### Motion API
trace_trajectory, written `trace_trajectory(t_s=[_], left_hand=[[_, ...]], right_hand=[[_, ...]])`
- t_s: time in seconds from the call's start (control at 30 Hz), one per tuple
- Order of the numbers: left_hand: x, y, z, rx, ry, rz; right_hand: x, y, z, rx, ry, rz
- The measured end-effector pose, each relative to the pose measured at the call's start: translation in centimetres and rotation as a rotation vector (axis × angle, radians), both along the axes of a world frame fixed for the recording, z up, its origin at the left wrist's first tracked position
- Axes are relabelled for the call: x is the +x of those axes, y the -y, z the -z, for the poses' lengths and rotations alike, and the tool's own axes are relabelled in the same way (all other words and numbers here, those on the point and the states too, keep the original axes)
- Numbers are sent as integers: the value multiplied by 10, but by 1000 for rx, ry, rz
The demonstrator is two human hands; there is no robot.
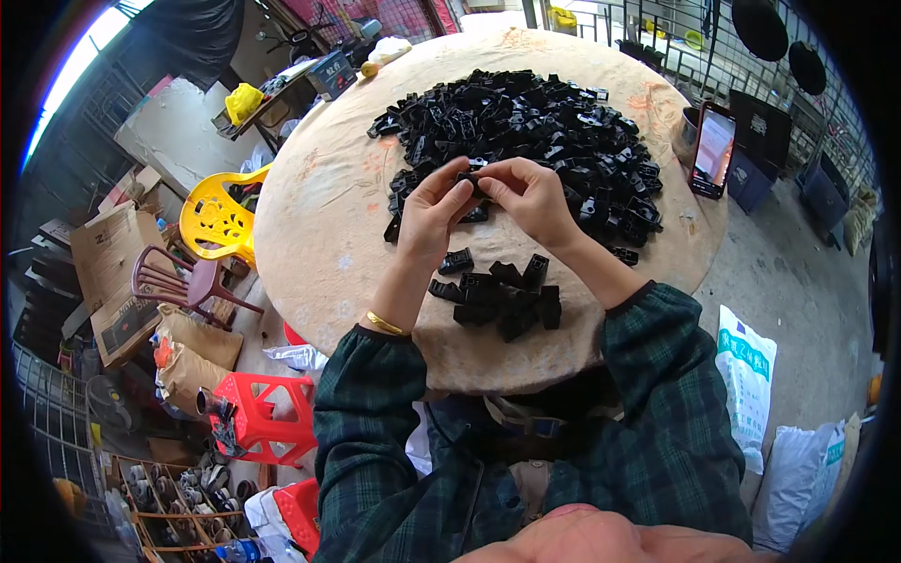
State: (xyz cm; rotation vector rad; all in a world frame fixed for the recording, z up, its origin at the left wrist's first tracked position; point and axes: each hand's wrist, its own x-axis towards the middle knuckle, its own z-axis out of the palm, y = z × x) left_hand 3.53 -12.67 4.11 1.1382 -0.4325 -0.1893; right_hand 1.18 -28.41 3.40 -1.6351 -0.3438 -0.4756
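Observation:
My left hand and my right hand meet over the round table, fingers pinched together on a small black plastic part. Much of that part is covered by my fingertips. Just beyond my hands spreads a large heap of black plastic parts. Closer to me, between my forearms, lies a smaller pile of similar black parts. One loose black part rests at that pile's far left.
A cream patterned cloth covers the round table. At its right edge a phone leans upright by a grey container. A yellow chair, a red stool and a purple chair stand left; white sacks sit right.

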Motion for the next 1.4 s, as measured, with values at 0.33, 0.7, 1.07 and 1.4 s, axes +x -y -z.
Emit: trace_trajectory(t_s=[0.33,0.7,1.07,1.4], left_hand=[[23,-42,-8,689,131,17],[49,-84,1,1032,501,-317],[39,-67,1,1339,816,-414],[35,-43,3,1099,697,-375]], right_hand=[[34,10,34,-401,188,-1],[22,-5,37,-972,209,48],[10,3,30,-899,121,30],[4,3,12,-495,177,49]])
